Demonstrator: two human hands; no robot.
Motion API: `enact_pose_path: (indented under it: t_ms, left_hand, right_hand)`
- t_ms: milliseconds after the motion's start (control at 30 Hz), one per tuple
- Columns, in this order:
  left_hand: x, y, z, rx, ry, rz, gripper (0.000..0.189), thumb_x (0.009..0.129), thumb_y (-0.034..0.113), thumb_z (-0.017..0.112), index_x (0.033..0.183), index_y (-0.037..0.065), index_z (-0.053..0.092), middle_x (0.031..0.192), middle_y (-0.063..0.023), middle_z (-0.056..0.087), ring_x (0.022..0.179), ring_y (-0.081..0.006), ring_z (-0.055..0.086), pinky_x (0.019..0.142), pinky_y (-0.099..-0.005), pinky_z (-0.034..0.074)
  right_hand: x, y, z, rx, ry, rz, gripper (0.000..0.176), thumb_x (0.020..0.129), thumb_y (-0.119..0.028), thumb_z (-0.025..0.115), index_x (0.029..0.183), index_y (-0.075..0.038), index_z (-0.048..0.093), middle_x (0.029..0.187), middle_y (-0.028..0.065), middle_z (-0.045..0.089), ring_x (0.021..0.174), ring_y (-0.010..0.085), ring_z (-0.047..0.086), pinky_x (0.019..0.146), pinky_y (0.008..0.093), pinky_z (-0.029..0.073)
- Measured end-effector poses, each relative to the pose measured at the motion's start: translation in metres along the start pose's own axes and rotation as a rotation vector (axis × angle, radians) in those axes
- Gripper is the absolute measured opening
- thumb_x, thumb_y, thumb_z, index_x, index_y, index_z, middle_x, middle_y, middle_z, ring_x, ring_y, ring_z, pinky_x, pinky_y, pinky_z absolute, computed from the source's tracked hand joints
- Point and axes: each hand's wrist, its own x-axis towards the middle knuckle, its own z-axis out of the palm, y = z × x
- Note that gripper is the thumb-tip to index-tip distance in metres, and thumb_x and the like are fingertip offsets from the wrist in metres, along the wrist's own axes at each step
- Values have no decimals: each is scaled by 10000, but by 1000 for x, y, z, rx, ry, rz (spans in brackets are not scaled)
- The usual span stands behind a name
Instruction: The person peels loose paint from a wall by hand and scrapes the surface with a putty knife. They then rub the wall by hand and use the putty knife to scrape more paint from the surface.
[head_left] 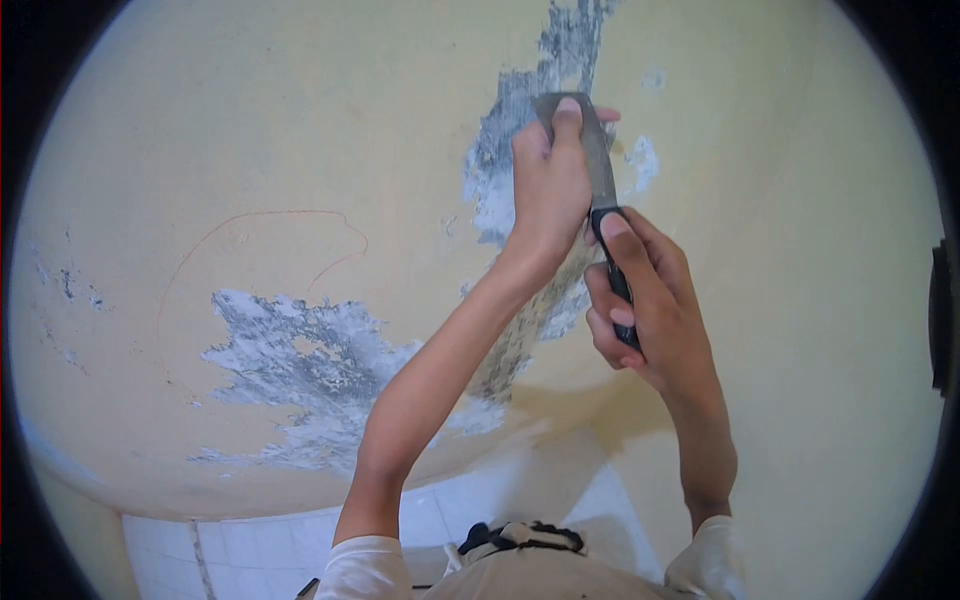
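A putty knife (600,165) with a grey metal blade and black handle is held up at the yellowish wall (340,110). My right hand (655,285) is wrapped round its handle, thumb on top. My left hand (552,185) grips the blade near its wide end, with the thumb pressed flat on the metal and the other fingers partly hidden behind. The blade's end overlaps a scraped grey and white patch (505,105) where the paint is gone. This patch runs up past the blade and down behind my left forearm.
A larger scraped patch (310,350) spreads over the lower wall on the left, below a thin reddish curved line (260,213). Small chipped spots (75,285) mark the far left. White floor tiles (270,550) meet the wall's foot. A dark object (940,315) sits at the right edge.
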Motion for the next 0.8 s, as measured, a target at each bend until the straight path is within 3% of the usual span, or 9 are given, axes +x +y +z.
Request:
enact_pose_path:
  t_ms: [167,300,500,567,600,667,700,767,800]
  left_hand:
    - [-6,9,2,-142,3,-172,409,1006,295,413,1024,2,697,642,-17,550,504,-97,472,469,-271,374]
    - [-11,-14,-7,20,64,14,396,1006,295,429,991,6,699,634,-7,545,515,-85,481,482,-275,389]
    - [-20,16,-48,503,-162,-53,408,1016,345,443,997,38,710,694,-25,603,627,-114,543,569,-288,446]
    - [-6,27,-63,1219,88,1120,336,1010,338,480,1193,131,670,1001,-39,694,911,-208,638,868,-358,492]
    - [-1,25,-66,1220,92,1131,336,1010,338,480,1193,131,670,1001,-39,694,911,-208,638,868,-358,492]
    - [1,15,-69,1715,-423,1150,381,999,317,504,1375,270,539,1384,17,560,1293,-244,502,1162,-472,248]
    - [5,20,-75,1714,-422,1155,381,999,317,504,1375,270,539,1384,17,560,1293,-244,502,1162,-472,248]
    - [19,50,-87,2021,-341,1063,472,999,348,496,1462,354,404,1551,40,360,1428,-212,343,1200,-534,12]
    - [29,66,-87,2024,-93,1090,446,984,331,516,1426,351,455,1520,25,406,1411,-187,364,1187,-568,-12]
  right_hand:
    - [-5,-15,1,24,-25,44,315,1041,-363,442,980,-59,499,516,-28,308,296,72,266,297,235,192]
    - [-2,26,-8,-49,-42,-51,306,1045,-357,437,1004,-57,483,528,-32,314,320,68,280,321,233,215]
    - [-21,44,-19,35,31,-14,318,1049,-371,414,1002,-63,476,509,-34,305,313,64,272,310,235,203]
    - [-43,66,-34,46,141,-118,322,1051,-380,401,1006,-68,473,498,-30,303,304,66,265,301,237,203]
    - [-44,75,-40,47,136,-128,322,1051,-380,401,1006,-68,473,498,-30,303,304,66,265,301,237,203]
    - [-53,93,-50,94,238,-7,329,1051,-389,400,1011,-70,469,495,-24,307,296,70,267,296,236,207]
    - [-60,101,-56,94,238,-12,329,1051,-389,400,1011,-70,469,495,-24,307,296,70,267,296,236,207]
    - [-65,111,-67,86,286,-16,330,1048,-394,405,1005,-73,467,493,-21,311,292,75,277,294,238,209]
    - [-65,112,-71,98,283,-20,330,1048,-394,405,1005,-73,467,493,-21,311,292,75,277,294,238,209]
